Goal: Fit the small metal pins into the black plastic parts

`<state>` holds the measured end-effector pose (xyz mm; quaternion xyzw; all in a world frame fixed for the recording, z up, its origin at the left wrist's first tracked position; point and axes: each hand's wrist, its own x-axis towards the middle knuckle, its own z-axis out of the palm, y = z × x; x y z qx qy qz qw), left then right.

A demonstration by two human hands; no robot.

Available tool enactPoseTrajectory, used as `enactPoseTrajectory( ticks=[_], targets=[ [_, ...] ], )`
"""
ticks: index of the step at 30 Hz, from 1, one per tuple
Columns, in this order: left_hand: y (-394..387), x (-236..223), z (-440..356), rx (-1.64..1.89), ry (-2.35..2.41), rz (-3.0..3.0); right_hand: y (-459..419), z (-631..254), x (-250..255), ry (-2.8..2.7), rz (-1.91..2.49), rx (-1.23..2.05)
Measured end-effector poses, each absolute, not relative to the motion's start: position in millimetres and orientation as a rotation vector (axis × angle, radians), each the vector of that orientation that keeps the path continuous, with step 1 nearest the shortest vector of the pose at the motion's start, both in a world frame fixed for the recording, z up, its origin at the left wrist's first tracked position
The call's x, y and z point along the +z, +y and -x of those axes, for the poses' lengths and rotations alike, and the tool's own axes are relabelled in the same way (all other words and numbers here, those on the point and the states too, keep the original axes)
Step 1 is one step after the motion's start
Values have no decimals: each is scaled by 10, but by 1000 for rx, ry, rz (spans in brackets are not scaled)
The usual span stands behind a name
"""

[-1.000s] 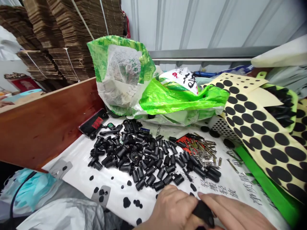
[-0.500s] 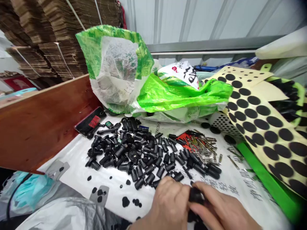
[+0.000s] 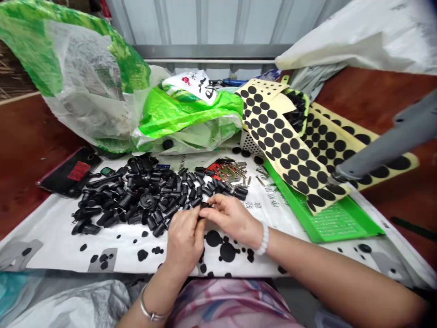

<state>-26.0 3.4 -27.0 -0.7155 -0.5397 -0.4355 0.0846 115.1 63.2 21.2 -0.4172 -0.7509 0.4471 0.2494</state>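
The left hand (image 3: 186, 241) and right hand (image 3: 232, 218) are clenching a small black plastic piece (image 3: 205, 205) in their grips, working just beside a heap of black plastic pieces (image 3: 143, 196).

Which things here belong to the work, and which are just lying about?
Probably work: left hand, right hand, the small black plastic part they hold, heap of black plastic parts, small metal pieces.
Lying about: green plastic bag, black phone, grey pole.

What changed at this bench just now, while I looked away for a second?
The view swung right, shifting everything left. The left hand and right hand now meet, pinching a small black plastic part. The pile of black plastic parts and black-dotted sheet look unmoved.
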Motion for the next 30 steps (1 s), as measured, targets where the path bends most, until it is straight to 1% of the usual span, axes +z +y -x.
enactPoseTrajectory(
  ticks=[2,4,7,9,18,21,24,27,30],
  targets=[
    [14,-238,255,-1328,-1627,2153,671,-1228,251,-1994,1070,1375],
    [-18,-207,248,-1356,-1649,2173,687,-1315,270,-1921,1050,1457],
    [-70,-167,233,-1405,-1697,2205,656,-1422,269,-1821,1036,1482],
    [-97,-143,221,-1421,-1716,2237,619,-1470,271,-1850,994,1491],
    [-155,-84,196,-1337,-1684,2368,624,-1634,294,-2233,690,1284],
    [-202,-45,139,-1262,-1653,2347,578,-1606,269,-2272,744,1201],
    [-205,-9,143,-1192,-1684,2297,522,-1563,260,-2212,879,1238],
    [-165,4,404,-1133,-1767,2124,523,-1581,286,-2197,922,1250],
    [-146,51,944,-1107,-1861,1841,548,-1654,337,-2200,965,1196]
  ],
)
